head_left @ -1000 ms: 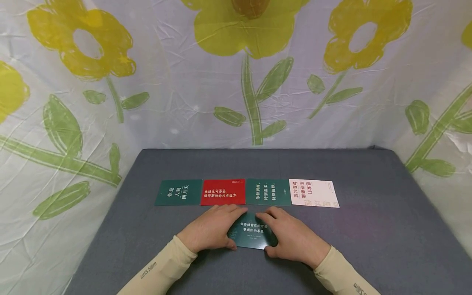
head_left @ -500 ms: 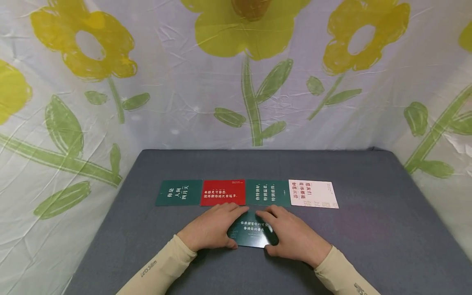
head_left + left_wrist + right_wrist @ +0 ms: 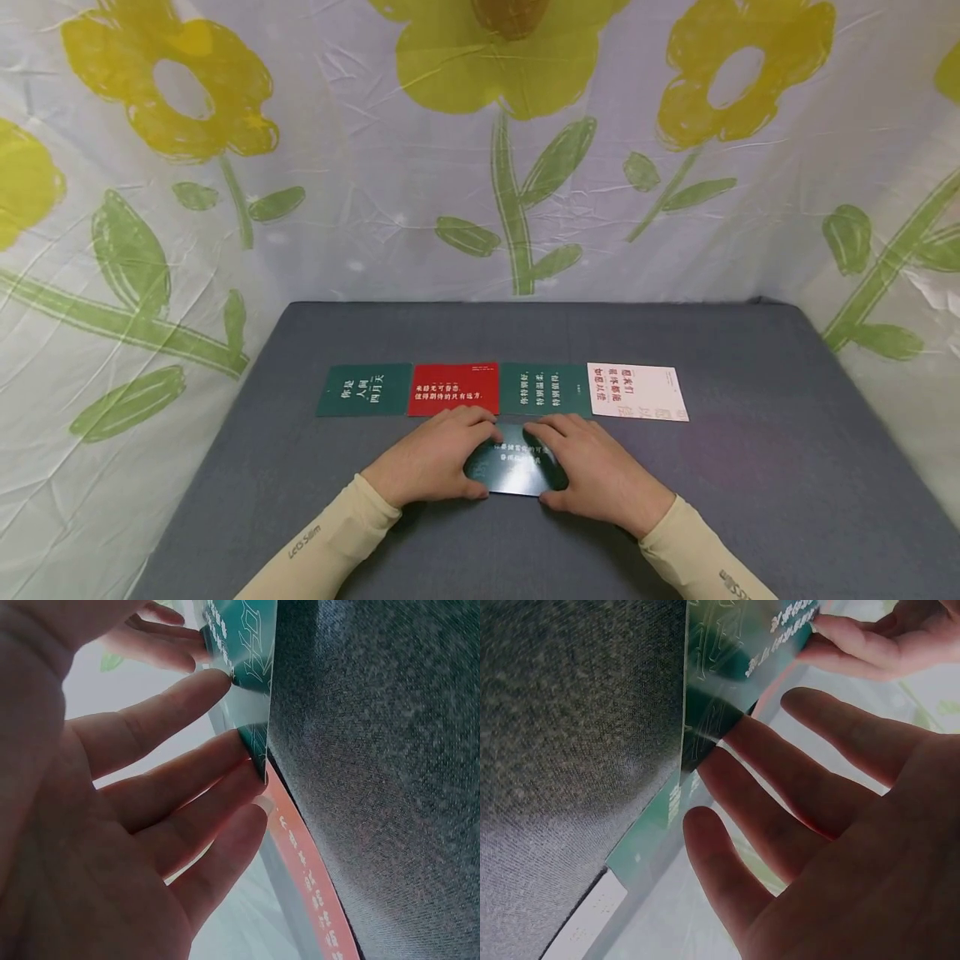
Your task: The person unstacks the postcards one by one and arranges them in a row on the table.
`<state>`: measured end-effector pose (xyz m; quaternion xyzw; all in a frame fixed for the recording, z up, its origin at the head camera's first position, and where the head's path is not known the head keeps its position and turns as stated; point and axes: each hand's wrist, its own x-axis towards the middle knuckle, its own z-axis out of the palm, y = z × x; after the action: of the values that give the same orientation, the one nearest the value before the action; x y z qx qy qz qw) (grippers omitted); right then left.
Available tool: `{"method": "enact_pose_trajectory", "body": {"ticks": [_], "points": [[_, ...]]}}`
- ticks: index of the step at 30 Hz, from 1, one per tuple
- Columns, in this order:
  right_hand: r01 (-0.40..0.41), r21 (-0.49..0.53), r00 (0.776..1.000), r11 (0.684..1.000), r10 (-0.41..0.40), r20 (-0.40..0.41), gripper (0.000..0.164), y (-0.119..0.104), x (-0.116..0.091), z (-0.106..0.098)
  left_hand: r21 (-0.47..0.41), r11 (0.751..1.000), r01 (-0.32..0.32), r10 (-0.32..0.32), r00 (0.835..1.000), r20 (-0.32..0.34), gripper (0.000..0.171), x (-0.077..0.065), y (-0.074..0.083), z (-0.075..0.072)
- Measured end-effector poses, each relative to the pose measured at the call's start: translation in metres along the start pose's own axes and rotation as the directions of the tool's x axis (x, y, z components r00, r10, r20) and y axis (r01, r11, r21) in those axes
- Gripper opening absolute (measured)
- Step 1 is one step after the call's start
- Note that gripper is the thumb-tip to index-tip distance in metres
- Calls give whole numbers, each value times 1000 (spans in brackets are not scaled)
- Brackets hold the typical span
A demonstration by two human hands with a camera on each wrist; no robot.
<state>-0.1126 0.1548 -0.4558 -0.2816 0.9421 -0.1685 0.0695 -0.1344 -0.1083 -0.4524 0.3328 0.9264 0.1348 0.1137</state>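
In the head view both hands hold a dark green card (image 3: pixel 517 477) with white lettering. The left hand (image 3: pixel 427 457) grips its left side, thumb at the near corner and fingers toward the far edge. On the right side the right hand (image 3: pixel 603 475) grips it the same way. In the left wrist view, fingertips (image 3: pixel 217 681) meet the edge of the green card (image 3: pixel 251 645); the thumb is out of sight. The right wrist view has fingertips (image 3: pixel 709 761) against the green card (image 3: pixel 720 675). Part of its surface shines with glare.
Beyond the hands lies a row of cards: a green card (image 3: pixel 363 400), a red card (image 3: pixel 453 385), another green card (image 3: pixel 540 390) and a pale pink card (image 3: pixel 637 392). They rest on a grey cloth-covered table (image 3: pixel 750 500). A flowered curtain (image 3: pixel 360 208) hangs behind.
The held green card has shifted slightly away from the person and looks more foreshortened, with its lettering higher. The hands have moved only slightly with it. The row of cards lies as before.
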Motion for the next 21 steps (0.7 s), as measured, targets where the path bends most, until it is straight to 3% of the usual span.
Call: {"method": "enact_pose_trajectory", "body": {"ticks": [12, 21], "points": [[-6, -24, 999, 1000, 5, -51, 84, 15, -8, -13, 42, 999, -10, 12, 999, -51, 63, 15, 15, -6], [-64, -18, 992, 998, 62, -107, 82, 44, -28, -38, 82, 994, -70, 75, 996, -51, 68, 59, 38, -16]]}}
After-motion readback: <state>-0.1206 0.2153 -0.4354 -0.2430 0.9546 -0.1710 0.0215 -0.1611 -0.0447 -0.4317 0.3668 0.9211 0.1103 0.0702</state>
